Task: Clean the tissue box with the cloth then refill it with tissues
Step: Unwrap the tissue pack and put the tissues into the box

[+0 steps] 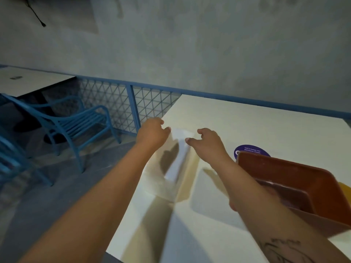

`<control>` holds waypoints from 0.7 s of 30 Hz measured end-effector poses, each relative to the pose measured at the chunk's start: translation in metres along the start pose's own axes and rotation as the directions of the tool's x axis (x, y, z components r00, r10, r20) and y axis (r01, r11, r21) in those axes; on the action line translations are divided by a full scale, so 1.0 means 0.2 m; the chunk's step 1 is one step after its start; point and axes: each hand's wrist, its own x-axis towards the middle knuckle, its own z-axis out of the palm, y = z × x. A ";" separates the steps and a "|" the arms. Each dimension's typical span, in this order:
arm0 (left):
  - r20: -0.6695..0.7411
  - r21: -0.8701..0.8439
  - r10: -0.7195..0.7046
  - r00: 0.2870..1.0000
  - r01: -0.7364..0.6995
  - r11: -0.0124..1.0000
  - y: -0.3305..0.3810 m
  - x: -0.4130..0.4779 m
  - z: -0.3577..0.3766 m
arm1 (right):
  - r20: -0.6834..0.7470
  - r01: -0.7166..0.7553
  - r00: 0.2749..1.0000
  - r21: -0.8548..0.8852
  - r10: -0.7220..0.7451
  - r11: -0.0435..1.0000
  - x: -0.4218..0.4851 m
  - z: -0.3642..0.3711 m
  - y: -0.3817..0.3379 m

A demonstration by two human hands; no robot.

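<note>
step: refill, gathering tissues [180, 134] | left hand [152, 134], right hand [208, 142]: half-curled at tissues' 12 o'clock end, grip unclear | next: lift tissues into tissue box [275, 160] at 4 o'clock

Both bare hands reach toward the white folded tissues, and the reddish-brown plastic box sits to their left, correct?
One slip: the head view shows the reddish-brown plastic box to the right of the left hand and right hand, not left. Both do reach toward the white folded tissues.
</note>
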 end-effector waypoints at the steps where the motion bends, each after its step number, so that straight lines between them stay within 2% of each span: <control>1: 0.037 -0.016 -0.017 0.999 0.018 1.000 -0.04 0.02 0.01 | 0.001 -0.040 0.999 0.030 0.040 0.999 0.02 0.04 0.00; 5: 0.203 -0.085 -0.093 0.975 0.113 0.990 -0.15 0.08 0.09 | -0.032 -0.213 0.975 0.144 0.220 0.966 0.08 0.13 0.02; 9: 0.373 -0.193 -0.175 0.911 0.260 0.946 -0.20 0.10 0.15 | 0.018 -0.387 0.918 0.256 0.396 0.886 0.11 0.17 0.06; 12: 0.441 -0.151 -0.208 0.873 0.300 0.942 -0.20 0.09 0.15 | 0.072 -0.440 0.895 0.309 0.441 0.843 0.12 0.20 0.08; 15: 0.469 -0.176 -0.198 0.860 0.311 0.934 -0.18 0.09 0.14 | 0.087 -0.430 0.899 0.353 0.429 0.831 0.13 0.24 0.09; 18: 0.457 -0.257 -0.164 0.874 0.307 0.916 -0.16 0.05 0.12 | 0.032 -0.352 0.931 0.345 0.364 0.870 0.13 0.24 0.08; 21: 0.396 -0.467 -0.119 0.910 0.312 0.827 -0.13 0.01 0.07 | -0.087 -0.196 0.968 0.324 0.236 0.926 0.09 0.19 0.04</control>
